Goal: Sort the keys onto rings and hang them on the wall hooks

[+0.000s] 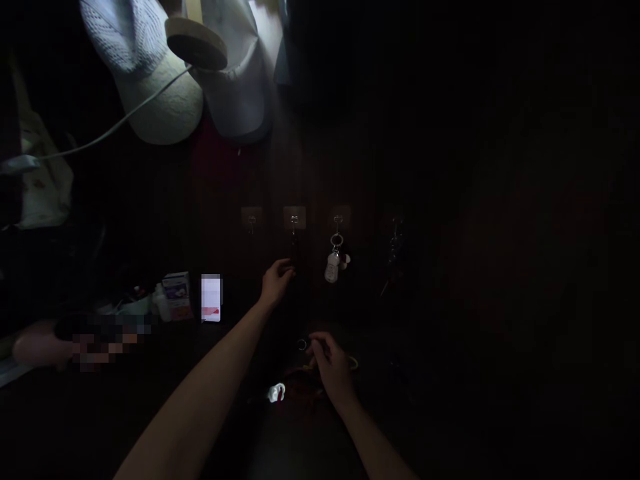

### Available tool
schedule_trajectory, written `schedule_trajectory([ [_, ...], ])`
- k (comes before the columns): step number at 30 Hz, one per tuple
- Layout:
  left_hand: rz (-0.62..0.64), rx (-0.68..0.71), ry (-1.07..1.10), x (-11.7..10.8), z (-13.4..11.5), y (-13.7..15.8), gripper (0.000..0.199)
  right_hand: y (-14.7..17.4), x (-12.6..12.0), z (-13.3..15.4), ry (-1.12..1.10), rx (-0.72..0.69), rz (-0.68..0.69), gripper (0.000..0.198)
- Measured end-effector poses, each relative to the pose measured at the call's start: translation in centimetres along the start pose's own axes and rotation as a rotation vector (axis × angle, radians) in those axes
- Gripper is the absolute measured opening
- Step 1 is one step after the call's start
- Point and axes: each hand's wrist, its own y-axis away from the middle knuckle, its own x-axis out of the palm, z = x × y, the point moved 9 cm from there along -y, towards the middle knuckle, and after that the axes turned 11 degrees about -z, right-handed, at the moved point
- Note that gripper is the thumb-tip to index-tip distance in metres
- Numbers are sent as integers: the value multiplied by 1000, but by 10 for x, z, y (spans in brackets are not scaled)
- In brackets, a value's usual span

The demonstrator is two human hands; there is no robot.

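Observation:
My left hand reaches up below the second wall hook, fingers loosely bent and slightly apart, with nothing visible in them. A dark hanging item lies just above its fingertips; its kind is lost in the dark. Lower down, my right hand has its fingers drawn together beside a small metal key ring, which it seems to pinch. A pale loop shows behind that hand. On the third hook hangs a key ring with a white bottle-shaped charm.
Dark keys hang at the right. A small bright light lies below my hands. Leftward stand a lit phone, a box and a white bottle. Caps hang above, near a round wooden piece and cable.

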Motion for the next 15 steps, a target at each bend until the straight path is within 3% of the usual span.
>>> schedule_trajectory([
  [7, 48, -118, 12, -10, 40, 61, 27, 1, 2, -2, 12, 37, 29, 29],
  [15, 175, 26, -272, -23, 59, 104, 29, 0, -1, 9, 124, -45, 36, 30],
])
